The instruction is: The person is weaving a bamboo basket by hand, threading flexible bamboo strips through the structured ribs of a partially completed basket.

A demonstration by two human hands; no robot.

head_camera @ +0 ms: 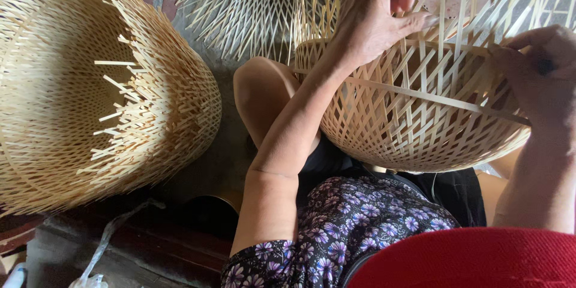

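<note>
the half-woven bamboo basket (414, 114) rests on the lap, its bowl woven and loose strips at the rim left to work in. the left hand (375, 18) pinches upright strips at the rim; the right hand (540, 78) grips the rim's far side. finished baskets (90, 90) stand alongside.

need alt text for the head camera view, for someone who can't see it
Two bare hands work on a half-woven pale bamboo-strip basket resting on the person's lap: the left hand pinches upright strips at its rim, the right hand grips the rim's far side. A stack of similar woven bamboo baskets lies to the left on its side.
</note>
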